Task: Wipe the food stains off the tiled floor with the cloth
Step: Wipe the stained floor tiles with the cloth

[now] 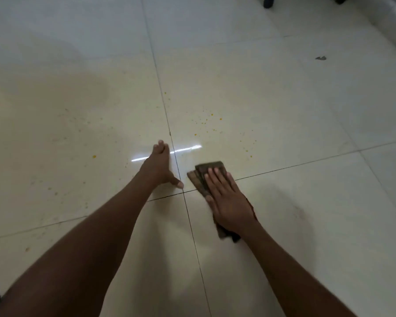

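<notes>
Far out to the left of the left hand (159, 167), orange food stains (93, 156) dot the tiled floor (55, 124), with fainter specks trailing down toward the near side of that tile. None of these looks touched.

The left hand lies flat on the floor beside a tile joint, fingers straight and together, thumb spread; it grips nothing and seems to prop the person up.

Just to its right, the right hand (226, 197) presses the cloth (209, 168), a dark folded rag, against the floor with straight, relaxed fingers laid on top. The cloth sits right at the crossing of the joints, its front edge poking out past the fingertips and a corner showing behind the wrist.

Beyond and to the right of the right hand, another scatter of orange specks (212, 115) runs across the far tile, well clear of the cloth. The tile nearest the right forearm shows no obvious spots.

By my reckoning the wiping is at an early stage: both clusters remain, and the right-hand one is closest to the cloth.
</notes>
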